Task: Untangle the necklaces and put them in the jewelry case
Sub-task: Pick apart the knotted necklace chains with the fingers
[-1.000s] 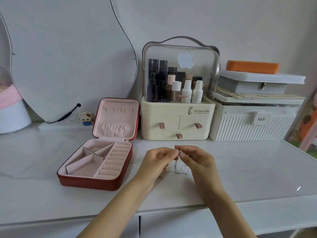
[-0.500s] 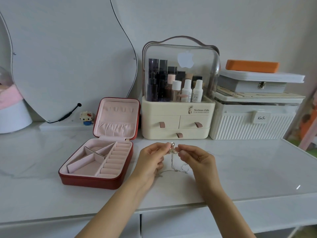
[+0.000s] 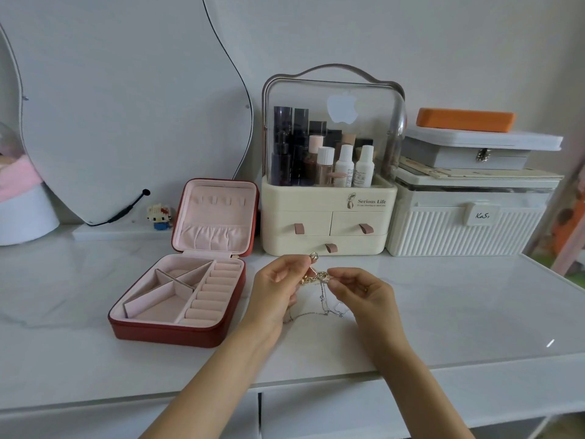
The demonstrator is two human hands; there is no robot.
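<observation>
At the centre of the frame, both hands hold a tangle of necklaces (image 3: pixel 318 278) just above the white counter (image 3: pixel 443 312). The left hand (image 3: pixel 278 288) pinches the knot from the left, its fingers curled round a gold chain, with a small ring or clasp sticking up above the fingertips. The right hand (image 3: pixel 361 291) pinches the same knot from the right between thumb and forefinger. Thin silver chains hang down from the knot between the two hands, and their lower loops lie on the counter.

Left of the hands, in the lower-left middle of the frame, the red case (image 3: pixel 177 334) sits open on the counter, its lid upright. Its pink lining shows divided compartments on the left and a row of ring rolls on the right; no necklace is in it.

Behind the hands, at the upper centre, stands a cream organizer (image 3: pixel 326 226) with bottles under a clear cover. To its right is a white ribbed box (image 3: pixel 459 236) with a grey box and an orange block stacked on top. A curved mirror (image 3: pixel 126 106) fills the upper left, with a small toy figure (image 3: pixel 160 215) at its foot.
</observation>
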